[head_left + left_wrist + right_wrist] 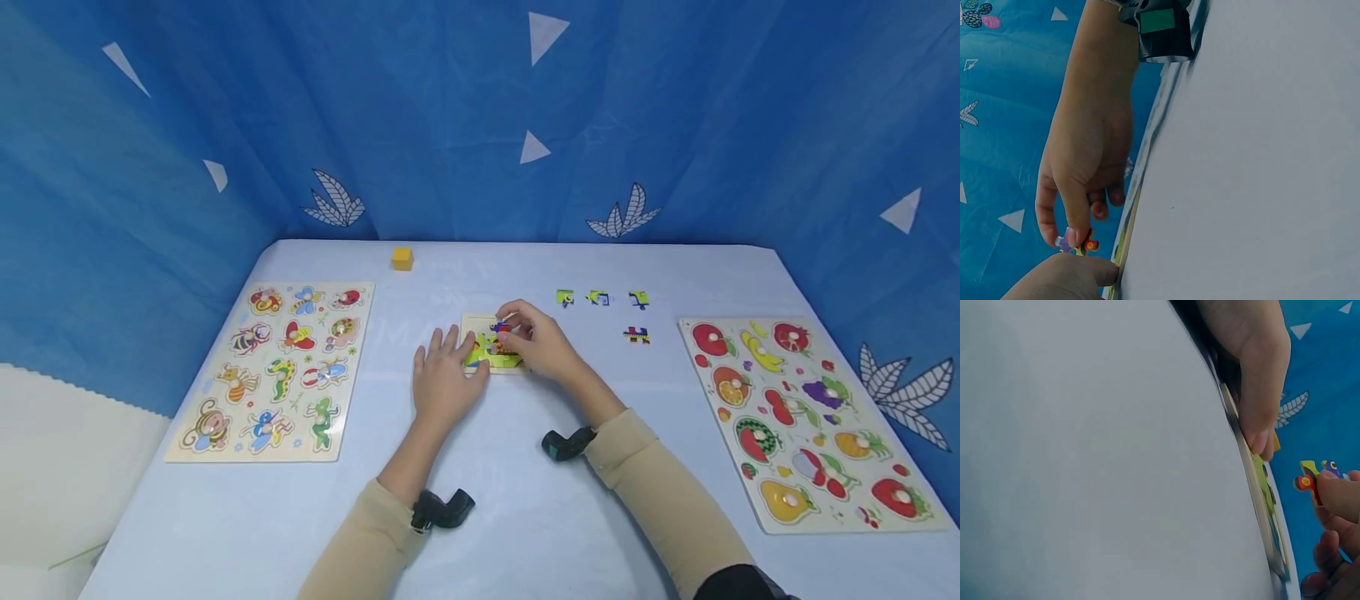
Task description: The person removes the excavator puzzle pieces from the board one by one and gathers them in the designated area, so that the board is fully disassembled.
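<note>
A small wooden jigsaw board [474,321] with a green and yellow picture lies at mid-table. My left hand [446,379] rests at its left side with fingers extended, the thumb [1259,439] touching the board's near edge in the right wrist view. Over the board, my right hand [542,340] pinches a jigsaw piece [1305,482] between thumb and fingers. That piece shows red, yellow-green and purple parts with a printed eye, and is held up above the board in the right wrist view. The right fingers partly hide the picture.
Several loose jigsaw pieces [597,297] lie beyond the right hand. A yellow cube [402,259] sits near the back edge. An insect peg puzzle [255,350] lies on the left, and a fruit peg puzzle [806,433] on the right. Blue curtains surround the table.
</note>
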### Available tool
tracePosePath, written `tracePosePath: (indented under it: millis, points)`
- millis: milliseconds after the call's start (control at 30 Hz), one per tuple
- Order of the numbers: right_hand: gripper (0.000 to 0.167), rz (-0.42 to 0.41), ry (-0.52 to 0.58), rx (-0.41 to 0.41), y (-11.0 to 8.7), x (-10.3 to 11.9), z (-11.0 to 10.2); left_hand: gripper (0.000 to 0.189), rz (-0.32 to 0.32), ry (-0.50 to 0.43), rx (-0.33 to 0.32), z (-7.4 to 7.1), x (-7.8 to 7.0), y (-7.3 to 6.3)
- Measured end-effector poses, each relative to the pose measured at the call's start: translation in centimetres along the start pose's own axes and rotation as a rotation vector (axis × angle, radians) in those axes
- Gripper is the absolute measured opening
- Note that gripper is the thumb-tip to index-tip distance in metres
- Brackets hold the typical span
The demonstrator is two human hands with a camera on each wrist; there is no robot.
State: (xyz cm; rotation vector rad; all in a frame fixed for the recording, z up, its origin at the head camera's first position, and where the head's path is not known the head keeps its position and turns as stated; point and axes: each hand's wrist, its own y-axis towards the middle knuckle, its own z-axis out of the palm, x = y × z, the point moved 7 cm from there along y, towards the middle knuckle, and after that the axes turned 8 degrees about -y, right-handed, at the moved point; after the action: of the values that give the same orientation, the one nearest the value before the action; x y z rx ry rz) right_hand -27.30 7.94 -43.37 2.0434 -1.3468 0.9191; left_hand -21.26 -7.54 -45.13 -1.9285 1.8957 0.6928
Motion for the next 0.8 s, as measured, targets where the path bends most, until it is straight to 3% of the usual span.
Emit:
tracePosePath:
  millis: [200, 400, 600, 800]
  points:
    - [0.028, 0.039, -0.043, -0.003, -0.6, -0.9, -1.6, 0.059, -0.003, 0.005, 0.003, 0.1, 0.0, -0.1]
    - [0.031, 0.131, -0.13, 0.008, -1.6, -3.3, -3.8, 0.059, -0.001, -0.015, -0.009, 0.2, 0.1, -0.2]
    - [0.032, 0.225, -0.214, -0.021, -3.1, -5.8, -6.5, 0.058, 0.005, -0.028, -0.014, 0.3, 0.2, -0.1]
    - [0.033, 0.267, -0.28, -0.053, -4.2, -7.2, -9.0, 0.057, 0.001, -0.042, -0.017, 0.1, 0.0, -0.2]
